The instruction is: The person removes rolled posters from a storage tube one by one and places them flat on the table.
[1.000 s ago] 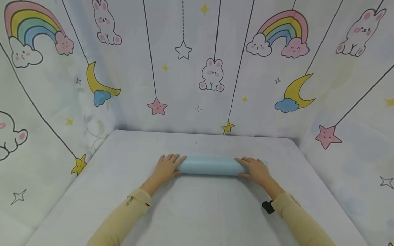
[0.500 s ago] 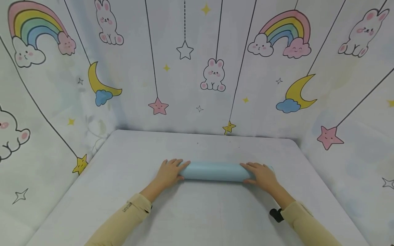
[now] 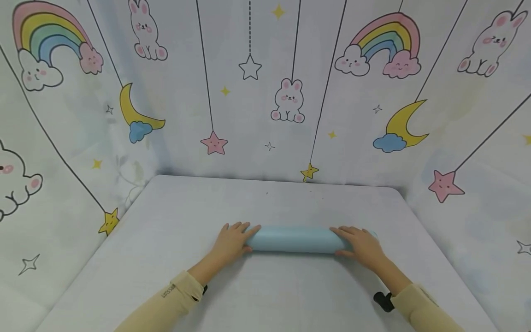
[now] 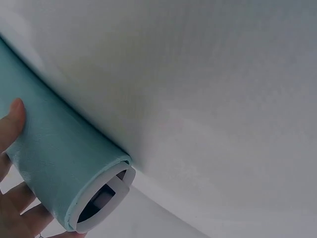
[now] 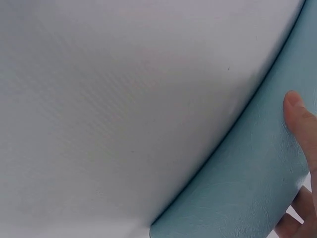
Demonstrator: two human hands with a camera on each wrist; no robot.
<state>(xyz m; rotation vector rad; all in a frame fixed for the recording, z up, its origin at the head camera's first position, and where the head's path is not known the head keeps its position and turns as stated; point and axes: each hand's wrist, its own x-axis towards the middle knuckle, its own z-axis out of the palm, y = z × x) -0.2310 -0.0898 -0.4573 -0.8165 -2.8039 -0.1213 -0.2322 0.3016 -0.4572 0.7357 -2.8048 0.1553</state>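
Note:
A light blue rolled-up mat point(image 3: 294, 239) lies crosswise on the white table. Its outer face looks like wrinkled leather, and the left wrist view shows a white inner layer point(image 4: 103, 202) at the hollow end. My left hand point(image 3: 233, 241) grips the roll near its left end, thumb point(image 4: 16, 119) on the near side and fingers round the far side. Near the other end my right hand point(image 3: 363, 246) holds it the same way, its thumb point(image 5: 297, 111) lying along the blue surface.
The white table point(image 3: 265, 290) spreads around the roll, its far edge meeting a curtain-like backdrop point(image 3: 182, 92) printed with rabbits, rainbows, moons and stars. A small black object point(image 3: 383, 302) hangs at the right cuff.
Both hands have brought the rolled-up mat nearer to me across the table and a little to the right. The grip looks unchanged.

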